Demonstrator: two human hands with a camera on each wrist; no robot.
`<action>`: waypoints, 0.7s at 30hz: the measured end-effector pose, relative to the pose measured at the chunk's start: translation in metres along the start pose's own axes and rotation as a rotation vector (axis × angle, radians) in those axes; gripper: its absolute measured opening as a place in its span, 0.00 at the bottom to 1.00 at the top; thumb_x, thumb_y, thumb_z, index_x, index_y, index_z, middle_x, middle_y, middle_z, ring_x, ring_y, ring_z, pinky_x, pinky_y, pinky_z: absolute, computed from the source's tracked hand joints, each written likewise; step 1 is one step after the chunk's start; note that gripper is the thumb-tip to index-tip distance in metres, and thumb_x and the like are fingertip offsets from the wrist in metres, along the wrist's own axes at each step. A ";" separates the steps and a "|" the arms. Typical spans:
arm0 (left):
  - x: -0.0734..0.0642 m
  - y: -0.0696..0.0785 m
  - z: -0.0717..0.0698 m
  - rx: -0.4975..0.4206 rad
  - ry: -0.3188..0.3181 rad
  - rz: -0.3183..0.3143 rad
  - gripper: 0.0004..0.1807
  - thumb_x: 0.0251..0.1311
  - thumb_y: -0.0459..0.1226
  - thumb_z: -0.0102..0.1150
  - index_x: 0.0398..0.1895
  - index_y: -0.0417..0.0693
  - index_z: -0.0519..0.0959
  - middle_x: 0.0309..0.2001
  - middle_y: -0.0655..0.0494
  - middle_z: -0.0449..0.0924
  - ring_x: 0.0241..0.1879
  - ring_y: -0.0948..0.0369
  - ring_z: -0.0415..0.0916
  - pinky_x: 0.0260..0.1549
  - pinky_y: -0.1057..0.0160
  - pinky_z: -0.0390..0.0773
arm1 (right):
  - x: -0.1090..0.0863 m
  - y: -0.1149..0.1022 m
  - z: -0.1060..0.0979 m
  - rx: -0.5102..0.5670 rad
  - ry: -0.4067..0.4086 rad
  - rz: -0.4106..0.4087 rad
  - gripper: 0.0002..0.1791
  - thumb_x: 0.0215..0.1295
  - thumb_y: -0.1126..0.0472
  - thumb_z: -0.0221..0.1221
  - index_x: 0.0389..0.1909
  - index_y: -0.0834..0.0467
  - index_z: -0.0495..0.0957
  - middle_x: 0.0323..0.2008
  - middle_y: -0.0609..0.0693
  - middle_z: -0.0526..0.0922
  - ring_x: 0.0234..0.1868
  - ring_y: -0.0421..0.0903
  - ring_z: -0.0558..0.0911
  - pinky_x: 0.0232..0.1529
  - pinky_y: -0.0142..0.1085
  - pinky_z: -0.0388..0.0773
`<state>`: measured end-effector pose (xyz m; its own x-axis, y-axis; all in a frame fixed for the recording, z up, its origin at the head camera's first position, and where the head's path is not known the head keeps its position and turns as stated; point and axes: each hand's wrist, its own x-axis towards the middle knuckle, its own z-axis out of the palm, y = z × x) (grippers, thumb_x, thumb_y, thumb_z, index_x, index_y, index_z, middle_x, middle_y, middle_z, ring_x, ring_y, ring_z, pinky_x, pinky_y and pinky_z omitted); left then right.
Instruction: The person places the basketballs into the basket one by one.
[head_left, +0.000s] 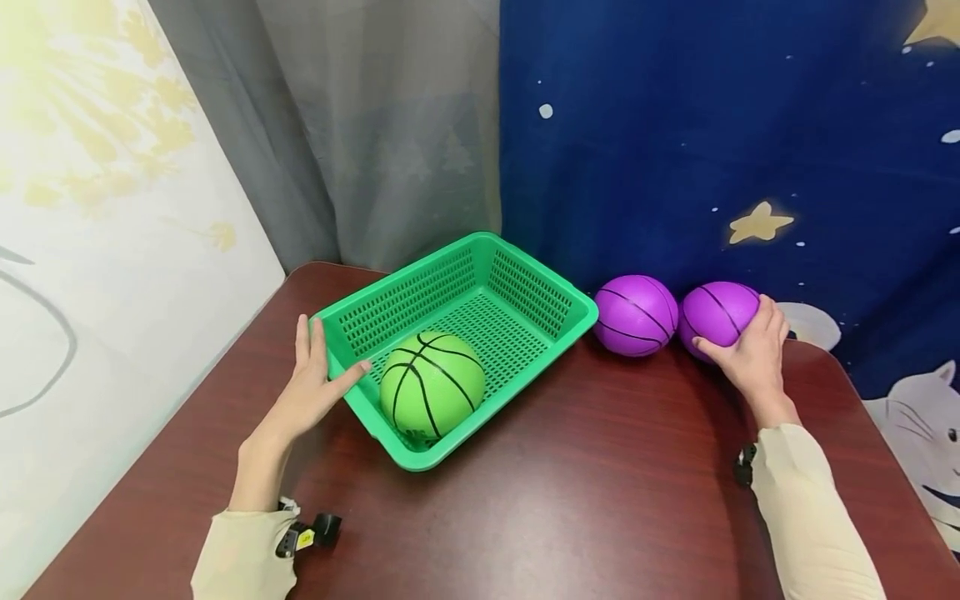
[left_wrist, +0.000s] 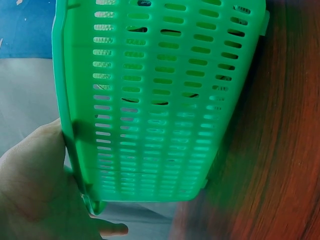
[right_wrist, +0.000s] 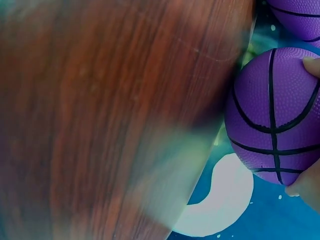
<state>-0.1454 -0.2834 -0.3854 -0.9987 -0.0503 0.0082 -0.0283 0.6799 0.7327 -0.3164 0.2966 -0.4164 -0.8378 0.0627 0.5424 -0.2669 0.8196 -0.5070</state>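
Note:
A green plastic basket (head_left: 517, 392) with slotted walls stands on the table, a light green ball (head_left: 432, 385) with black basketball lines lying in its near left part. At the basket's left corner my left hand (head_left: 311, 392) holds the rim, thumb over the inside edge and fingers along the outer side. The left wrist view shows the basket's slotted end wall (left_wrist: 160, 100) beside that hand (left_wrist: 37, 185). Far to the right, my right hand (head_left: 753, 350) grips a purple ball (head_left: 718, 315) between thumb and fingers. A second purple ball (head_left: 636, 317) sits between it and the basket.
The reddish-brown wooden table (head_left: 585, 500) ends close behind the purple balls. A blue curtain (head_left: 637, 150) with stars and a grey curtain (head_left: 397, 125) hang along its back edge. A white patterned wall (head_left: 112, 275) runs along the left side.

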 end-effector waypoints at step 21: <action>0.004 0.004 -0.011 0.181 -0.097 0.023 0.55 0.63 0.58 0.45 0.67 0.35 0.19 0.67 0.43 0.08 0.65 0.31 0.39 0.53 0.33 0.55 | -0.019 -0.006 -0.030 0.006 0.094 0.009 0.60 0.30 0.56 0.77 0.66 0.63 0.53 0.61 0.64 0.58 0.61 0.60 0.56 0.56 0.57 0.56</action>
<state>-0.1488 -0.2891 -0.3751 -0.9983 0.0319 -0.0486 -0.0036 0.8009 0.5988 -0.2843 0.3075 -0.4033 -0.7920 0.1231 0.5980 -0.2626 0.8156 -0.5156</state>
